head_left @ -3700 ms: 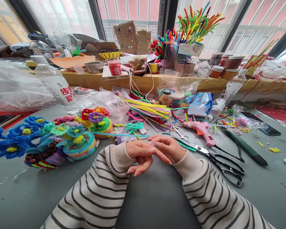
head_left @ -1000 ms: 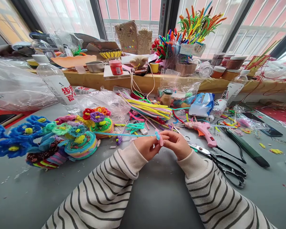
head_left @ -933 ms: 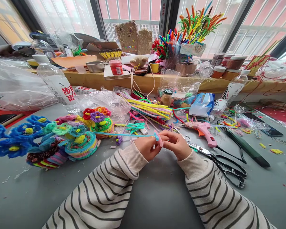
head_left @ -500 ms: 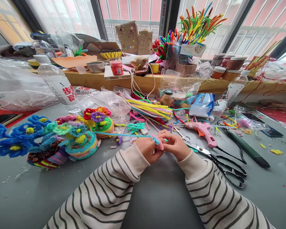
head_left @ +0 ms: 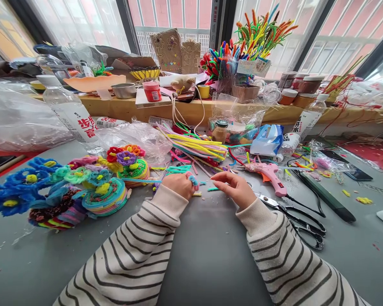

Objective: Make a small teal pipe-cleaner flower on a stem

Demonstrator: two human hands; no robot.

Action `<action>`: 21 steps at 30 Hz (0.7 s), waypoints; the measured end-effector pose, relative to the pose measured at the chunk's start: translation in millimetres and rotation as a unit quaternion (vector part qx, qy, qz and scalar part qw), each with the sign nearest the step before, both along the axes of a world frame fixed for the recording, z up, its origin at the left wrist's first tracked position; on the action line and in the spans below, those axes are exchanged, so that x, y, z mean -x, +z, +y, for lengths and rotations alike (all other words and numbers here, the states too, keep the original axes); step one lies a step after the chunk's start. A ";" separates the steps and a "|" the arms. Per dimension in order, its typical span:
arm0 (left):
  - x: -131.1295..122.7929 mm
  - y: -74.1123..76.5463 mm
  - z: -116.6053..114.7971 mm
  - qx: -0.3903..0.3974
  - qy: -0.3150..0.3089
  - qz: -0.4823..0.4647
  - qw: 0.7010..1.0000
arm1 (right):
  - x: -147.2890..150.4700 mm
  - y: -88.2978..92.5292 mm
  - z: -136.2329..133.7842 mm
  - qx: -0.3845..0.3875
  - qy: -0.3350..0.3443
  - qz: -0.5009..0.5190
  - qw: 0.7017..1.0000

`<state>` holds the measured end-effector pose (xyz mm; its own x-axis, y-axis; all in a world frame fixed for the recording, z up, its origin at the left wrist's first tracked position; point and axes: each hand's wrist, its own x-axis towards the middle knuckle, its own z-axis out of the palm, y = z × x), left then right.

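Grey worktop (head_left: 207, 263). Flowers (head_left: 78, 175) crowd left edge; pipe cleaners (head_left: 201, 146) heaped toward back edge. Scissors (head_left: 282, 208) and glue gun (head_left: 270, 171) block the way toward right edge. Right hand (head_left: 238, 189) loosely spread; left hand (head_left: 178, 185) curled, gripping pink-blue curl (head_left: 194, 182), midway between side edges.

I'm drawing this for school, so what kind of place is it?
It looks like a craft room or workshop by a window: blue fuzzy flowers, a bundle of fuzzy stems and a pink glue gun give it away.
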<state>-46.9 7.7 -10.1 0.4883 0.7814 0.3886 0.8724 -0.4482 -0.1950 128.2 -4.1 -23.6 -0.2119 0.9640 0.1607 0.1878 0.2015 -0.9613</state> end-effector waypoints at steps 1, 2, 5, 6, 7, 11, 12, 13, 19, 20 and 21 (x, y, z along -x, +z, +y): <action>1.7 0.6 1.5 -0.001 0.016 -0.005 1.000 | -0.4 -0.5 0.5 -0.009 -0.016 -0.018 1.000; 2.9 1.4 2.5 0.001 0.023 -0.010 1.000 | -0.8 -0.9 0.8 -0.021 -0.030 -0.039 0.999; 4.1 4.4 4.0 0.012 0.007 -0.009 1.000 | -3.9 -2.3 2.3 -0.081 -0.065 -0.118 0.988; 4.2 5.3 4.6 0.018 0.003 -0.003 1.000 | -5.7 -3.1 3.2 -0.106 -0.071 -0.148 0.981; 4.4 6.0 5.6 0.025 0.007 0.003 1.000 | -7.8 -4.1 4.2 -0.132 -0.072 -0.179 0.972; 6.7 6.9 13.9 0.104 0.080 0.019 0.991 | -15.2 -10.7 8.5 -0.220 -0.044 -0.305 0.926; 7.6 6.9 16.6 0.136 0.100 0.013 0.986 | -16.0 -12.5 9.1 -0.228 -0.028 -0.328 0.916; 8.6 7.0 19.3 0.175 0.111 0.001 0.978 | -16.2 -14.0 9.6 -0.229 -0.011 -0.345 0.910; 12.0 6.9 25.6 0.213 0.106 -0.106 0.965 | -11.4 -15.5 8.8 -0.204 0.013 -0.365 0.908; 11.4 6.5 25.0 0.184 0.081 -0.137 0.970 | -10.3 -14.2 8.4 -0.204 0.000 -0.350 0.914; 10.3 6.0 24.0 0.152 0.050 -0.167 0.973 | -8.9 -12.5 7.9 -0.199 -0.019 -0.325 0.924</action>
<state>-57.2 31.8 -4.2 0.2908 0.9220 0.2555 0.9062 -0.3511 0.2356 137.2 3.8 -36.1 -0.3560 0.8647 0.3545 0.7140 0.4964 -0.4937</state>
